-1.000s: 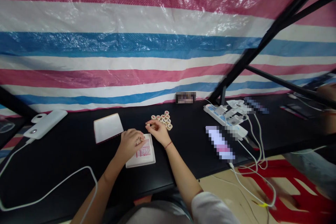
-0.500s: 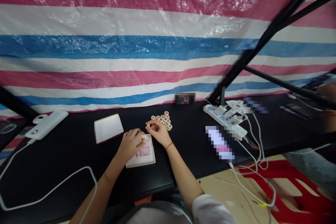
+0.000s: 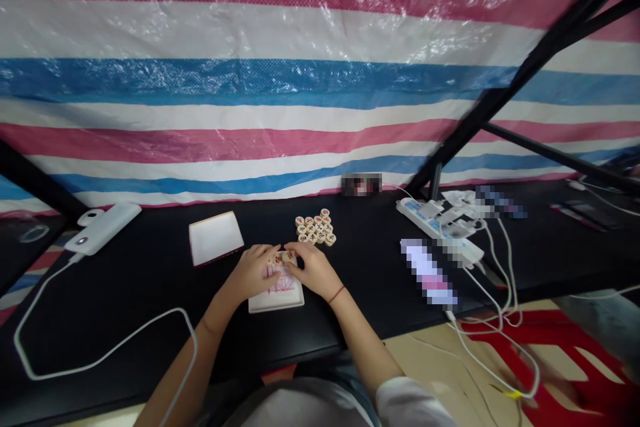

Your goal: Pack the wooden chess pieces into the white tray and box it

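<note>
Right hand [image 3: 314, 272] has come in from the cluster of Chinese chess pieces [image 3: 315, 228] to meet the left hand [image 3: 253, 273] over a red-gridded white pad [image 3: 276, 297], narrowly pinching a wooden piece [image 3: 289, 256] (the left's hold is half hidden, so I cannot tell).

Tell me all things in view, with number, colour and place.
Xiangqi pieces: about twelve, cream, grouped on table.
Held piece: one, cream, between the hands.
Board: one, white with red grid, under the hands.
Flat box: one, white, left of the board.
Power bank: one, white, far left.
Power strip: one, white, right.
Tarp: one, pink, white, blue, behind the table.
Table: one, black.
Left hand: one, over the board.
Right hand: one, over the board, red bracelet.
</note>
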Available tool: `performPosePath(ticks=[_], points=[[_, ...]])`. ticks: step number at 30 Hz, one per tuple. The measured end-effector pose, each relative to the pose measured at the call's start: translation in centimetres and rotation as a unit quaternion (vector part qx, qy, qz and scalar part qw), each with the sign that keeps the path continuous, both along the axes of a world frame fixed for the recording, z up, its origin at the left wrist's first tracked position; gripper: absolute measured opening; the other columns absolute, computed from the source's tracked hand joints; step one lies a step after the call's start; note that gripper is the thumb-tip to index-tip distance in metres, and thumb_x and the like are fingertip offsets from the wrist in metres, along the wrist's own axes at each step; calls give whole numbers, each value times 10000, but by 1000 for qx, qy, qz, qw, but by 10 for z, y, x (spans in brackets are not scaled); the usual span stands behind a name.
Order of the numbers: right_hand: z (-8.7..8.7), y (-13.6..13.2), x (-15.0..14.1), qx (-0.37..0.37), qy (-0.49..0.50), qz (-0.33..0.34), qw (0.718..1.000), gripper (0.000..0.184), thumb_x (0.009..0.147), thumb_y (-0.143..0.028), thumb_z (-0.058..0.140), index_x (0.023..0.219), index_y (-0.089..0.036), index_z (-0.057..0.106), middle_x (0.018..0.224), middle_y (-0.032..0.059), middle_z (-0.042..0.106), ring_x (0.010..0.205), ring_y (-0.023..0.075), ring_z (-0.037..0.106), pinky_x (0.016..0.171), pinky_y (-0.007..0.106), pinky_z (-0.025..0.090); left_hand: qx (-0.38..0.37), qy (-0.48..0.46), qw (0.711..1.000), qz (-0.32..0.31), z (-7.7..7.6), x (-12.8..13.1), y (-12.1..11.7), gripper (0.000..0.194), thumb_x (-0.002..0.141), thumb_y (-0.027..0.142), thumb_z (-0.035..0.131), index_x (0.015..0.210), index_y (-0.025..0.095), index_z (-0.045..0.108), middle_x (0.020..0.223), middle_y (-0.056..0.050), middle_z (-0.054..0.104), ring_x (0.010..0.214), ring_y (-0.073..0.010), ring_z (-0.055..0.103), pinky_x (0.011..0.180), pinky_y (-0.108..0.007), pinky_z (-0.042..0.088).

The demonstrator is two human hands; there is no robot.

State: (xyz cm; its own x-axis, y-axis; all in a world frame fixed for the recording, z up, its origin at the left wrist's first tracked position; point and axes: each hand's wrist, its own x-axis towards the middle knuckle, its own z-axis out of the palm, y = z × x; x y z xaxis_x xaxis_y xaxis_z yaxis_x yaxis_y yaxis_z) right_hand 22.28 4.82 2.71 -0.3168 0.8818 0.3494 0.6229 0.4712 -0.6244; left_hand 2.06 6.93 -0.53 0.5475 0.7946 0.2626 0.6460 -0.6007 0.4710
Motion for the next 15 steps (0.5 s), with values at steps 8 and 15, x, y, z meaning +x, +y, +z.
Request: performPosePath(ticks=[8, 15], points=[[-11, 6, -12, 62, -128, 23, 990, 160, 825, -189, 653, 978, -212, 691, 979, 69, 632, 878, 198, 558, 804, 328, 423, 5, -34, 999, 7, -12, -4, 2, 510, 790, 247, 563, 1297, 203, 536, 1197, -104, 610, 1125, -263, 530, 990, -449, 434], [-11, 7, -15, 65, -177, 6, 982, 118, 853, -208, 620, 951, -199, 687, 870, 55, 662, 855, 206, 551, 787, 329, 396, 26, -40, 998, 27, -16, 0, 3, 442, 809, 244, 548, 1248, 195, 576, 1147, -100, 636, 1058, -252, 562, 952, -432, 456]])
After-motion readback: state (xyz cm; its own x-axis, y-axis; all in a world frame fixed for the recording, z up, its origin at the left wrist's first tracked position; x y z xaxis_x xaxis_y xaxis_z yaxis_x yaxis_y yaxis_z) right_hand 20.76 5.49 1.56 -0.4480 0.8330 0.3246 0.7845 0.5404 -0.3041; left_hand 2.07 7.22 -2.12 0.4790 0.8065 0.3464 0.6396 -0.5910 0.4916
